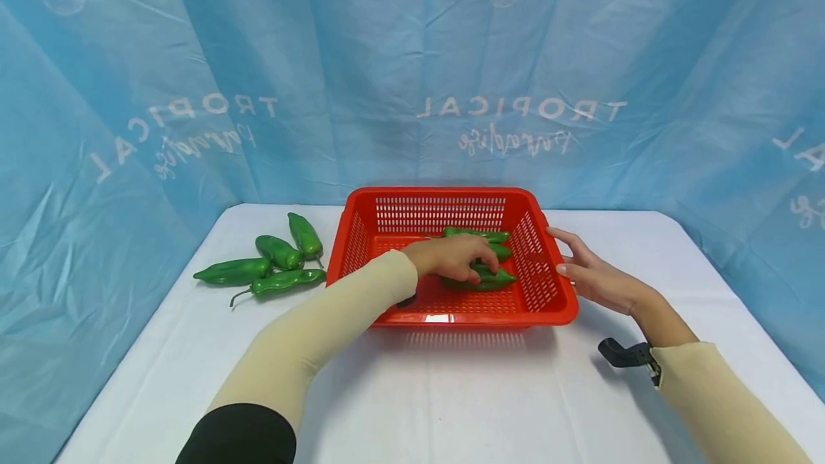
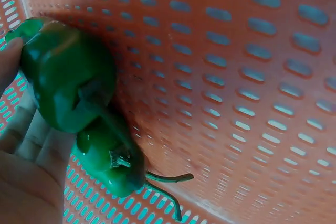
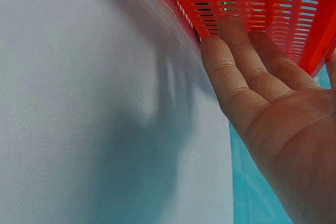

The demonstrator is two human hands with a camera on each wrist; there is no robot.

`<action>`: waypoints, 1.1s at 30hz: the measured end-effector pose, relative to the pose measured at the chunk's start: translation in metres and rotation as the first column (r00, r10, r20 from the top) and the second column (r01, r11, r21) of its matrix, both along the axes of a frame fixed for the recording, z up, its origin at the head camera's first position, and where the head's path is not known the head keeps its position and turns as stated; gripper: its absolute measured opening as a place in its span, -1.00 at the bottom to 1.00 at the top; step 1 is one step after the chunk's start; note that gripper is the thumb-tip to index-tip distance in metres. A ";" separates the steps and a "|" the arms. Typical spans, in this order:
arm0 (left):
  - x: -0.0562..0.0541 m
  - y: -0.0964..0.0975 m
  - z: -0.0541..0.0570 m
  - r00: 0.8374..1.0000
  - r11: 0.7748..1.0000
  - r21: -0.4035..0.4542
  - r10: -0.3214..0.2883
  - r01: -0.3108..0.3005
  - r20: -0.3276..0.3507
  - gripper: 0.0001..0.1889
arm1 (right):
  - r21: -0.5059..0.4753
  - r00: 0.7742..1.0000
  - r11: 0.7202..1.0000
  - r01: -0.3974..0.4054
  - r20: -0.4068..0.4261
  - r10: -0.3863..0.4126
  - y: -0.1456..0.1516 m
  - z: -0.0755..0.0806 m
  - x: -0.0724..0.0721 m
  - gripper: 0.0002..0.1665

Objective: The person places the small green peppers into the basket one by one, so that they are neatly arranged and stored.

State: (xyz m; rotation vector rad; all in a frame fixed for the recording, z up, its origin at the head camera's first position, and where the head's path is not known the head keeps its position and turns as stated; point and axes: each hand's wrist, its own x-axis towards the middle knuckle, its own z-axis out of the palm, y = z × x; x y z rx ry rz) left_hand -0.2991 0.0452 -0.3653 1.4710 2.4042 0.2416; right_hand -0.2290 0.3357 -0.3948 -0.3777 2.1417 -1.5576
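Note:
A red plastic basket (image 1: 399,242) with slotted walls stands on the table, green peppers lying in its right half. My left hand (image 1: 454,256) reaches into it and holds a green pepper (image 1: 493,278) close over the basket floor. Thumb and fingers lie on either side of this pepper (image 2: 68,72) in the left wrist view, its stem pointing away from the palm. Beyond the hand are two more peppers, the farther one (image 1: 480,235) near the back wall. Outside the basket, my right hand (image 1: 602,278) touches the right wall, its fingers (image 3: 247,72) fairly straight in the right wrist view.
Several green peppers (image 1: 235,272) lie loose on the white tabletop (image 1: 412,407), left of the basket. A blue printed curtain (image 1: 387,56) hangs behind and at both sides of the table. A dark strap (image 1: 628,354) circles the right wrist.

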 end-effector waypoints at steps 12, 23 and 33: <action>-0.001 -0.001 -0.001 0.999 1.000 0.031 -0.005 0.006 -0.039 -0.66 | -0.005 1.000 1.000 -0.003 -0.010 0.003 -0.001 0.000 -0.001 -0.12; -0.001 -0.002 -0.004 0.995 0.999 -0.015 0.038 -0.039 -0.094 -0.67 | -0.017 1.000 1.000 0.003 -0.011 -0.003 0.000 -0.004 0.001 -0.13; -0.004 -0.006 -0.003 0.994 0.999 0.020 0.049 -0.048 -0.093 -0.70 | -0.014 1.000 1.000 0.005 -0.020 -0.005 0.000 -0.003 0.001 -0.13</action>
